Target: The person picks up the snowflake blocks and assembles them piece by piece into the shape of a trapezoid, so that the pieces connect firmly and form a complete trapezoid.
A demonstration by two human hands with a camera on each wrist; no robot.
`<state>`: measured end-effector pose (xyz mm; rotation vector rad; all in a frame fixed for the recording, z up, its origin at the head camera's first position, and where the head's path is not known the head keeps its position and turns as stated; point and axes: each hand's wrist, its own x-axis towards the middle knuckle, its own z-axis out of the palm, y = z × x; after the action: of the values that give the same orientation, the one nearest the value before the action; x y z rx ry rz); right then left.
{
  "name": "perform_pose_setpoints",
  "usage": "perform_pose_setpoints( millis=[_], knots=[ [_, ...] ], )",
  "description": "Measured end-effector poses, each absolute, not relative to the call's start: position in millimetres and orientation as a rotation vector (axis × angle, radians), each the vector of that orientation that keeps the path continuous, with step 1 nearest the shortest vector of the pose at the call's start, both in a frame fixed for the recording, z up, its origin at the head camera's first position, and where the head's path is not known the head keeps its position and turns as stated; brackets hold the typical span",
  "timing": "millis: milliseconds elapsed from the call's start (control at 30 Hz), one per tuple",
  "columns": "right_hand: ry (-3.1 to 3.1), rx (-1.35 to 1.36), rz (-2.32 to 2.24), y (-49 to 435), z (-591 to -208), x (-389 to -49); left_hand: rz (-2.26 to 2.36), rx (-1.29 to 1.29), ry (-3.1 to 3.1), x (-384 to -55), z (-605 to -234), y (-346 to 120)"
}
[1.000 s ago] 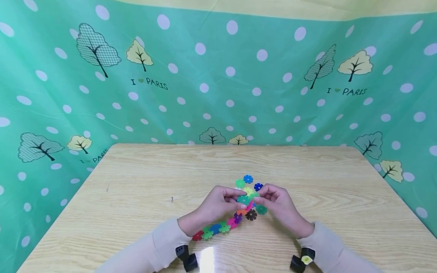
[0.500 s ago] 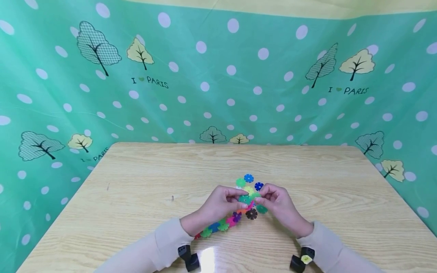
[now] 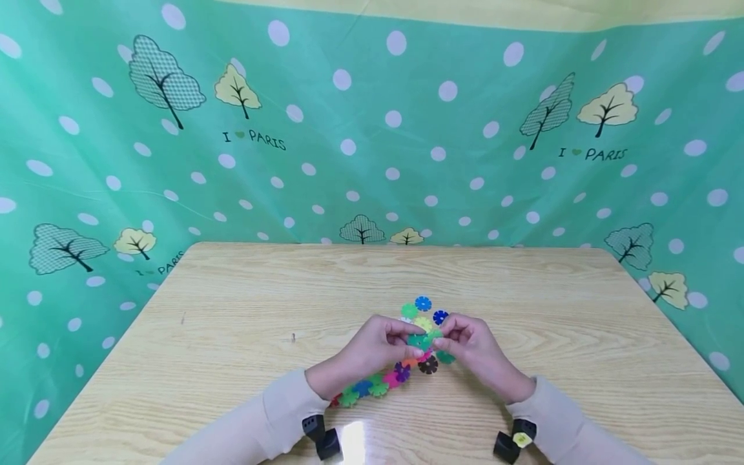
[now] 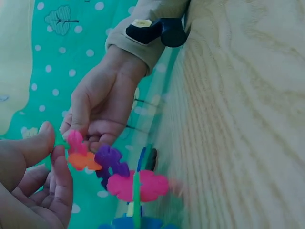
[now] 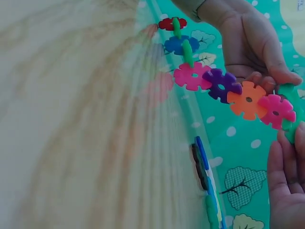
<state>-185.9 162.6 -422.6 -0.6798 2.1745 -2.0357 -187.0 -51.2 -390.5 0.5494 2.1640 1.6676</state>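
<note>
My left hand (image 3: 378, 343) pinches a green snowflake disc (image 3: 417, 341) between thumb and fingers, above the table's middle. Opposite it, my right hand (image 3: 473, 345) pinches a lighter green snowflake disc (image 3: 434, 334) that overlaps the first. From the held pieces a chain of interlocked discs hangs toward the lower left. In the right wrist view the chain runs through a pink disc (image 5: 276, 111), an orange disc (image 5: 248, 100), a purple disc (image 5: 221, 86), another pink disc (image 5: 192, 75) and a blue disc (image 5: 181, 45) to a red disc (image 5: 172, 24). Fingers partly cover the joint between the green discs.
Loose discs lie on the wooden table (image 3: 261, 290) just beyond and under the hands: a light blue one (image 3: 423, 303), a dark blue one (image 3: 440, 317), a yellow one (image 3: 423, 323), a black-brown one (image 3: 428, 365) and others. A polka-dot cloth (image 3: 372, 129) hangs behind.
My left hand has shifted slightly right, and its wrist covers more of the chain's red end. Both hands keep their pinch on the green discs.
</note>
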Motion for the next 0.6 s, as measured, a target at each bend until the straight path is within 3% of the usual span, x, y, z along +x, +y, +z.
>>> perform_pose_setpoints(
  millis=[600],
  knots=[
    [2.15,-0.686,-1.954,170.8,-421.9,-184.1,1.537,0.606,2.198,-193.6,-386.9,-60.5]
  ],
)
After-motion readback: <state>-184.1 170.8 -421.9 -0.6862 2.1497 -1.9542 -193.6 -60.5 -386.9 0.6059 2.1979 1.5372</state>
